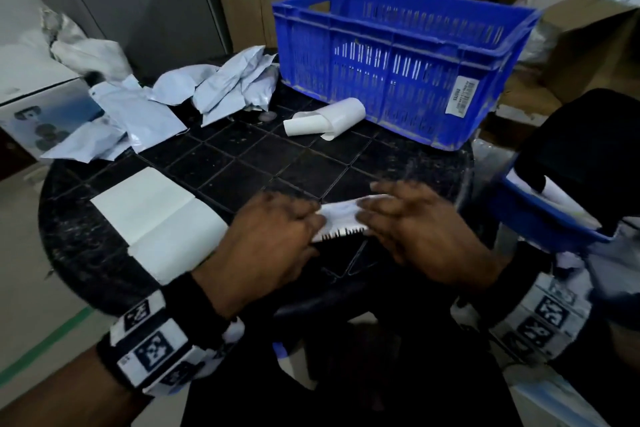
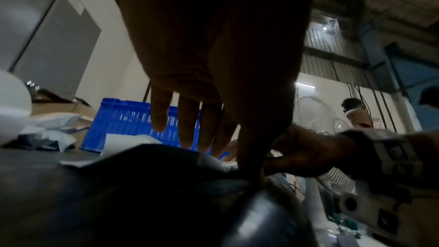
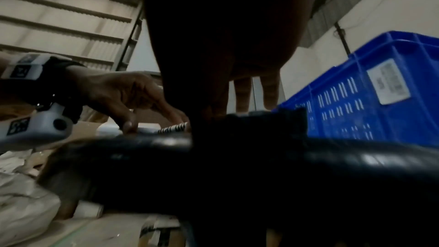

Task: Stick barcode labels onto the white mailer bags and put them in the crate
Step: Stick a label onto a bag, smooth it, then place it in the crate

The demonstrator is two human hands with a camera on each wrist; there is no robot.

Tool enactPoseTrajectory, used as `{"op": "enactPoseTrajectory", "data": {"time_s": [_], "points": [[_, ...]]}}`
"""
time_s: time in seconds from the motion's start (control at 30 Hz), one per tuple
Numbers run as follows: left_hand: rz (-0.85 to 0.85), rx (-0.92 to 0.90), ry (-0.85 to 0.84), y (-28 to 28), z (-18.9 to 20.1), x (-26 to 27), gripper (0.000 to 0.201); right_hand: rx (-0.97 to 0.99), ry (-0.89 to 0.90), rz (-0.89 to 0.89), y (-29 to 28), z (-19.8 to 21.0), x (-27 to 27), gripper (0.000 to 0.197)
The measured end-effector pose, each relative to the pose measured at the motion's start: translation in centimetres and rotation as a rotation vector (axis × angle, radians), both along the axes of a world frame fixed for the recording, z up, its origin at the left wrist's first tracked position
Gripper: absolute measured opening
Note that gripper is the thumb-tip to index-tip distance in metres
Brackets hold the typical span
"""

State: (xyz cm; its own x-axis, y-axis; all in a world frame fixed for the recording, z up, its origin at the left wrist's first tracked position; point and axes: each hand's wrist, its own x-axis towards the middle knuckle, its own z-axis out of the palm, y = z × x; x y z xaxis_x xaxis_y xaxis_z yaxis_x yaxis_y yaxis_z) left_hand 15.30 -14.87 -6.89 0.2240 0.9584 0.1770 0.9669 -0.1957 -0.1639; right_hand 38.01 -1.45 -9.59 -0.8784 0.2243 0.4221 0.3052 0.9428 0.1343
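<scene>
Pinched barcode label (image 1: 341, 220) by both ends at near edge of black table (image 1: 277, 163): left hand (image 1: 273, 236), right hand (image 1: 420, 229), other fingers straight. Best kept taut, laid flat. Mailer bags (image 1: 221, 87) piled far-left beside blue crate (image 1: 398, 55).

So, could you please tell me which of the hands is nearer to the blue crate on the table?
Right. The right hand lies below the blue crate, near its front wall; the left hand sits further left.

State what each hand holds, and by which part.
Both grip one barcode label: left hand at its left end, right hand at its right end.
</scene>
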Motion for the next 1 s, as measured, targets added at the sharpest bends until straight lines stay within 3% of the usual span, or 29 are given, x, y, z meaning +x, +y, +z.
{"op": "enactPoseTrajectory", "data": {"time_s": [0.13,0.2,0.33,0.6,0.7,0.83,1.0], "points": [[0.001,-0.39,-0.061,-1.5,-3.1,0.4,0.099,-0.062,-0.072,-0.083,-1.4,-5.2,2.0,0.046],[0.035,-0.494,-0.074,-2.0,-3.4,0.8,0.116,-0.075,-0.069,-0.157,-2.2,-5.8,2.6,0.063],[0.057,-0.495,-0.028,-2.2,-4.1,1.6,0.121,-0.118,-0.087,-0.232,-3.8,-5.7,2.0,0.09],[0.061,-0.377,-0.069,-3.4,-5.5,1.8,0.122,-0.232,-0.106,-0.578,-1.9,-6.3,3.5,0.094],[0.073,-0.405,-0.083,-3.5,-5.9,1.9,0.123,-0.216,-0.052,-0.548,-2.8,-5.7,3.1,0.098],[0.083,-0.426,-0.097,-3.5,-5.6,2.0,0.125,-0.185,-0.061,-0.359,-5.3,-6.2,2.0,0.096],[0.106,-0.427,-0.074,-3.5,-5.5,2.0,0.122,-0.21,-0.1,-0.513,-4.5,-6.4,3.8,0.091]]}}
